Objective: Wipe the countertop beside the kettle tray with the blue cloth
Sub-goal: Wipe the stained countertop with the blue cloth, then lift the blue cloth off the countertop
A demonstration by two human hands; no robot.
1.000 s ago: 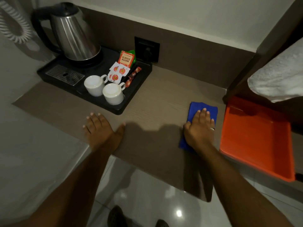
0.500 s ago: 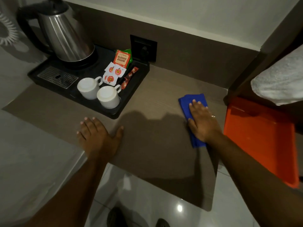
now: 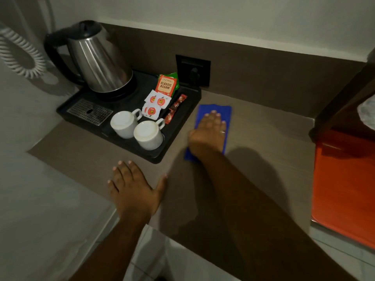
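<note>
Blue cloth (image 3: pixel 214 110) under right hand (image 3: pixel 209 132) slid left, now beside kettle tray (image 3: pixel 178 126).

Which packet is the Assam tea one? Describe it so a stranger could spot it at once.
Start at the black plastic kettle tray on the brown countertop. Behind the two white ceramic cups, right of the steel kettle, an orange paper packet leans upright. It alone reads CLASSIC ASSAM; the white sachets in front carry only round orange logos.

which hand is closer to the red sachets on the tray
Right. The right hand presses the blue cloth just beside the red sachets; the left hand rests flat in front of the tray.
</note>
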